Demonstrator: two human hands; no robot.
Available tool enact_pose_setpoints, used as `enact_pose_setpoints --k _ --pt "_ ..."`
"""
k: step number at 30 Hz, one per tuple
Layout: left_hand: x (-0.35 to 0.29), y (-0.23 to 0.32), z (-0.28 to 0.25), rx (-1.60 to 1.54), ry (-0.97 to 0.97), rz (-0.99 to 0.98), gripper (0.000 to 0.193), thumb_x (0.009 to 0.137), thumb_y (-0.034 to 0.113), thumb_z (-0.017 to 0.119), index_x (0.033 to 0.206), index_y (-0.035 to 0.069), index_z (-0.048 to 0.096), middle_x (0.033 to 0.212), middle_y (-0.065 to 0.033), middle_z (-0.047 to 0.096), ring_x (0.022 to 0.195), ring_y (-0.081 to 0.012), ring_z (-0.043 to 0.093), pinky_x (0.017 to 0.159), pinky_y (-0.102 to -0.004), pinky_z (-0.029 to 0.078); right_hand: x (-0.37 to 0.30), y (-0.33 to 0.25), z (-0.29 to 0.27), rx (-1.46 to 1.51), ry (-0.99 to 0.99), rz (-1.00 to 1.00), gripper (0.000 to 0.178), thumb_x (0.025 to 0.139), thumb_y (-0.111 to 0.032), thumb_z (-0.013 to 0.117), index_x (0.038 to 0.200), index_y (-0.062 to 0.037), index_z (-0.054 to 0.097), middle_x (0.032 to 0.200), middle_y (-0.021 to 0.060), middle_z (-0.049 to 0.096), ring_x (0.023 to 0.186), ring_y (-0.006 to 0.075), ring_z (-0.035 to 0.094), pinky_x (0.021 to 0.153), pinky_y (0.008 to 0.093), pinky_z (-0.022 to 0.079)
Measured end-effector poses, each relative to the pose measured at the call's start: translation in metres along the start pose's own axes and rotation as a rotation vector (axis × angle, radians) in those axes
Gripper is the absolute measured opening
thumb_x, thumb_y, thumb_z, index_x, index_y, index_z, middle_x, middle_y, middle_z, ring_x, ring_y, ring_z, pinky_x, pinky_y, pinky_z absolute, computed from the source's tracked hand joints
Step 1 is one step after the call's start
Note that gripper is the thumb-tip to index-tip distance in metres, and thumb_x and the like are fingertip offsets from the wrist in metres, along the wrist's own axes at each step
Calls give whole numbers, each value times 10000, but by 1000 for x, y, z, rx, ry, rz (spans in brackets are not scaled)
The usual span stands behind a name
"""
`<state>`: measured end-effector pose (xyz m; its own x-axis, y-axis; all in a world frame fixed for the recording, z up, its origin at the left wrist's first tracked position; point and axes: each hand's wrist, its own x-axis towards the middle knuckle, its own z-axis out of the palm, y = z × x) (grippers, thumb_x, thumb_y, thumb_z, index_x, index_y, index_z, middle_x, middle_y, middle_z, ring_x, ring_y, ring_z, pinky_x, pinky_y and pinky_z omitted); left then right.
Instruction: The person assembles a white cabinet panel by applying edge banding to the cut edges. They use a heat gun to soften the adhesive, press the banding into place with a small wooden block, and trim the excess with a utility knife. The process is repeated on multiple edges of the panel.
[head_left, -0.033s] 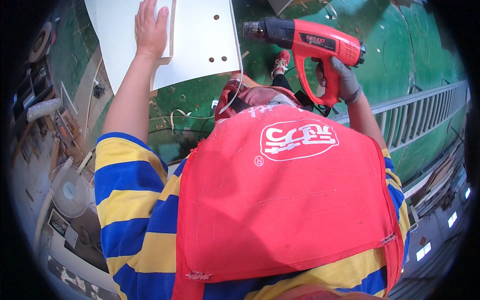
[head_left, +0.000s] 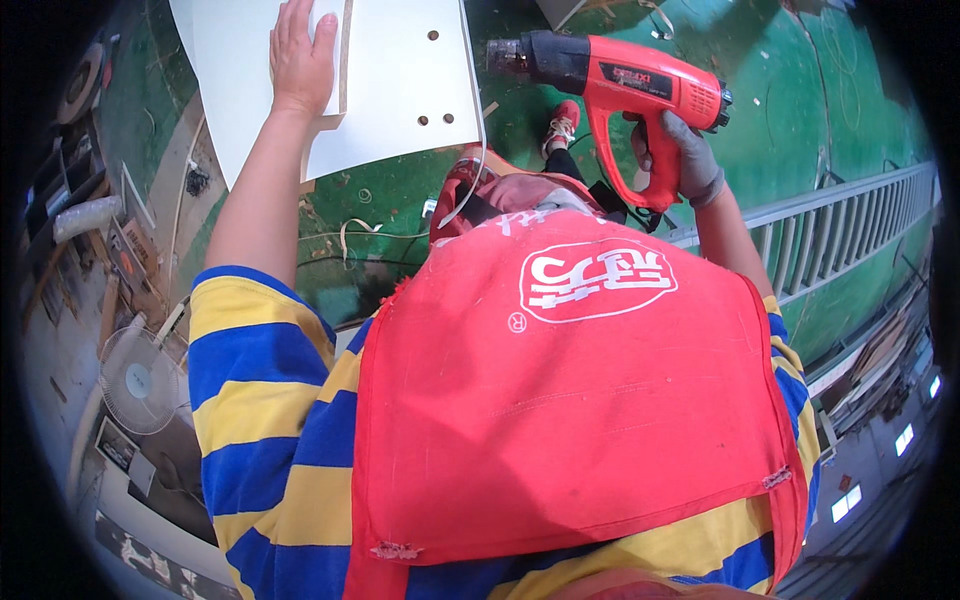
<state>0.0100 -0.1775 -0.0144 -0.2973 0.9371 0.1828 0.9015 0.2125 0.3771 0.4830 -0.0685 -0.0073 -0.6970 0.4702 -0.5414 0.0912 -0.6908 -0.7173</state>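
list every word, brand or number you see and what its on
Printed wording isn't copied here, only located.
Red apron: white characters, some in an outlined badge, plus a circled mark.
Red heat gun: red lettering on its dark side panel.
Fan: hub mark, too small to read.

striped sleeves (head_left: 265,345), red apron (head_left: 560,410), grey glove (head_left: 697,165)

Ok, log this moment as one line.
left hand: bare, on white board | right hand: gloved, gripping red heat gun, nozzle pointing left | surroundings: green floor, ladder at right
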Motion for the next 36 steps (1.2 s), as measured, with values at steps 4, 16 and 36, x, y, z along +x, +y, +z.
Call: enact_pose_setpoints --k 4,16,36 --pt "-1 1 0 0 10 -7 550 1035 412 350 1522 160 310 1567 -128 301 1478 -299 208 1211 -418 139 13 -13 -1 -25 -30 -22 551 915 -512 608 1166 -21 604 793 56 617 616 117 569 575 247 467" --pt "-1 0 0 4 11 2 561 1031 429 354 1523 162 313 1566 -129 301 1480 -296 202 1212 -415 134 34 -30 -7 -73 -47 -27 541 913 -511 616 1159 -29 616 805 56 629 626 120 582 574 250 471" --pt "-4 21 -14 -45 -71 -157 525 1014 251 420 1491 57 320 1541 -179 282 1449 -339 222 1202 -434 170 32 -41 -10 -104 -72 7 542 910 -513 622 1157 -30 623 794 42 625 643 115 581 592 246 466"
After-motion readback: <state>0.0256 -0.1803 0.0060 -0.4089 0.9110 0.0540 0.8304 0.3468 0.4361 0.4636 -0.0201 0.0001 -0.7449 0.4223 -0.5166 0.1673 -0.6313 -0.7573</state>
